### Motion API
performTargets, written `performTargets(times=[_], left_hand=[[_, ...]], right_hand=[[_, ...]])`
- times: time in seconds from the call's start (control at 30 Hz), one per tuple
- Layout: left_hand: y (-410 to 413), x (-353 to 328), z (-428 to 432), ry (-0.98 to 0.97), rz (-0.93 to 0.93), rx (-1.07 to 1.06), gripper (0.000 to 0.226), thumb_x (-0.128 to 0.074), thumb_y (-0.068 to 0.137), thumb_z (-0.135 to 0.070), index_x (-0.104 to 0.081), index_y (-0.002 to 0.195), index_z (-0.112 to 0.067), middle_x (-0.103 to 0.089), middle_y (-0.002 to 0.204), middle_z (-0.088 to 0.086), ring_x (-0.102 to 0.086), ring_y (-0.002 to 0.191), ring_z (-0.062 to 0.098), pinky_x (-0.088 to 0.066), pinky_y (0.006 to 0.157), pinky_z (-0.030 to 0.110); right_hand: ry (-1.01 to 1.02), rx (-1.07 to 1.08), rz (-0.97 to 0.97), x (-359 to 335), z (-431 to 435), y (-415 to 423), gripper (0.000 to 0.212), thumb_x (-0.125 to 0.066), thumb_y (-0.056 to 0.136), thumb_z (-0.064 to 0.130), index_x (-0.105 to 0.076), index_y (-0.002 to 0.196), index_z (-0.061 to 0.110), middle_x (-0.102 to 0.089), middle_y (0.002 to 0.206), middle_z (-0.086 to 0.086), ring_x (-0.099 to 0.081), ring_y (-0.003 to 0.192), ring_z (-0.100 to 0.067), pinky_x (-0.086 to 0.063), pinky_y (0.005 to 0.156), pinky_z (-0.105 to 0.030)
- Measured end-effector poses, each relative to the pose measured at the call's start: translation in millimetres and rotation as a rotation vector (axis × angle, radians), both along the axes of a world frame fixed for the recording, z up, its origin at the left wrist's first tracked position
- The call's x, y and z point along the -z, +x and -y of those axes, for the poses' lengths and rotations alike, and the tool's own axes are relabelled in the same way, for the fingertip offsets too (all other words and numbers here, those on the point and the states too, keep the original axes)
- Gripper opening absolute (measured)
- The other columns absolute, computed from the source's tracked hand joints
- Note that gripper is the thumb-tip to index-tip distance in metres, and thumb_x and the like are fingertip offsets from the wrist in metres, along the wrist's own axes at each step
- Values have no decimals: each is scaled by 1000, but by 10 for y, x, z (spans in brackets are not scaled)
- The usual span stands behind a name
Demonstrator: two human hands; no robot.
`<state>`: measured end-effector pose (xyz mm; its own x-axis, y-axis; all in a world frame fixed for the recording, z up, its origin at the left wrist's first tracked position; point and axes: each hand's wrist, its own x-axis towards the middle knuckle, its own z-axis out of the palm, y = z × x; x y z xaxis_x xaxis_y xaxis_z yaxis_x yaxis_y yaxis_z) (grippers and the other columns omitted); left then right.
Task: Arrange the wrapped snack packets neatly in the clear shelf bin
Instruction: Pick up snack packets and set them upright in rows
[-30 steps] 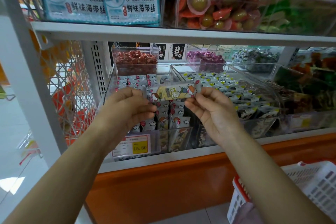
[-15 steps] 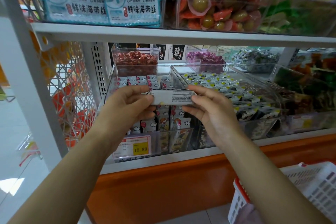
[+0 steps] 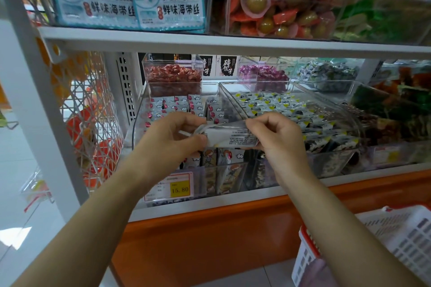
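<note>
**One packet held level over the bin, a hand on each end**

The left hand (image 3: 170, 140) and the right hand (image 3: 279, 142) each grip one crimped end of a single snack packet (image 3: 229, 135), with the fingers curled round the seals. The packet is stretched flat between them, its small-print side facing up. Holding it by both ends probably keeps the soft wrapper from sagging and lets it be squared to the rows before it goes down.

It hovers just above the front half of the clear bin (image 3: 139, 121), touching nothing below. Inside, the rows of packets (image 3: 177, 107) stand on edge, faces forward, which packs them tightly and keeps the picture side readable. The hands hide the middle of the bin, so the slot it is meant for cannot be made out.

A price tag (image 3: 179, 190) sits on the bin's front wall. The neighbouring bin (image 3: 291, 112) keeps a different, yellow-marked kind apart. A white basket (image 3: 396, 235) waits low on the right, its contents not visible.
</note>
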<state>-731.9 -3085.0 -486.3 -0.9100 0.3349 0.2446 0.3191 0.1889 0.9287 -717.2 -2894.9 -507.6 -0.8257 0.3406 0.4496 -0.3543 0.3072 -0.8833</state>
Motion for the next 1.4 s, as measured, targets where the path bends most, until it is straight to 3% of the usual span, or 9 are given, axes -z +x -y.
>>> performTargets(times=[0.1, 0.2, 0.53, 0.67, 0.8, 0.93, 1.07, 1.2, 1.4], left_hand=[[4, 15, -16, -79, -27, -48, 12, -64, 82, -28, -62, 91, -20, -65, 90, 5, -64, 85, 25, -55, 78, 40], [-10, 28, -15, -147, -123, -126, 17, -64, 81, -33, -63, 84, -16, -66, 80, 4, -64, 75, 22, -55, 69, 37], [-76, -2, 102, -184, -198, -159, 25, -65, 80, -33, -65, 61, -17, -67, 62, -4, -58, 50, 12, -47, 47, 12], [-60, -9, 104, -139, -71, -45, 38, -65, 59, -50, -66, 82, -20, -68, 74, -1, -65, 64, 10, -56, 60, 20], [-59, 17, 83, -225, -104, -34, 22, -71, 75, -29, -57, 92, -29, -63, 91, -1, -64, 72, 8, -52, 54, 16], [-72, 36, 79, -215, -117, -35, 14, -62, 85, -22, -60, 99, -26, -66, 91, -2, -66, 76, 9, -56, 65, 22], [-103, 57, 15, -141, -198, -150, 12, -52, 93, -19, -64, 92, -20, -66, 84, -2, -63, 71, 2, -51, 58, 12], [-122, 68, -92, 24, -142, -215, 17, -50, 94, -18, -65, 101, -14, -67, 84, -5, -67, 78, 9, -57, 64, 20], [-217, 266, -172, -753, -465, -333, 54, -39, 94, -46, -35, 142, -21, -36, 146, 1, -26, 134, 24, -25, 110, 43]], right_hand=[[114, 2, -36, -2, 23, 33, 20, -65, 85, 15, -63, 65, 18, -57, 57, 10, -54, 57, 0, -45, 59, -16], [173, -27, -49, -4, 37, 52, 19, -65, 85, 14, -64, 67, 17, -57, 59, 11, -53, 57, 2, -42, 57, -10], [195, -121, -75, 1, 46, 45, 21, -65, 85, 12, -64, 68, 25, -62, 63, 16, -58, 62, 1, -47, 61, -13], [174, -53, -70, 15, 38, 21, 18, -63, 87, 16, -65, 69, 18, -64, 66, 4, -59, 63, -4, -49, 62, -19], [129, -90, 34, 15, 3, -2, 21, -60, 89, 16, -66, 70, 8, -67, 76, -16, -66, 76, -27, -56, 72, -50], [-101, -184, 122, 22, -12, -19, 23, -59, 90, 10, -65, 68, 1, -70, 70, -6, -71, 73, -22, -60, 58, -41], [-171, -330, 56, 30, -30, -21, 16, -67, 81, 27, -70, 94, 18, -73, 92, -2, -70, 88, -18, -59, 73, -31], [85, -238, -1, 7, -21, -24, 27, -70, 79, 29, -63, 104, 38, -69, 103, 0, -66, 96, -18, -56, 84, -36], [-202, 35, -118, -22, -129, -62, 9, -67, 85, 17, -62, 91, 21, -64, 77, 7, -65, 64, -5, -59, 65, -27]])
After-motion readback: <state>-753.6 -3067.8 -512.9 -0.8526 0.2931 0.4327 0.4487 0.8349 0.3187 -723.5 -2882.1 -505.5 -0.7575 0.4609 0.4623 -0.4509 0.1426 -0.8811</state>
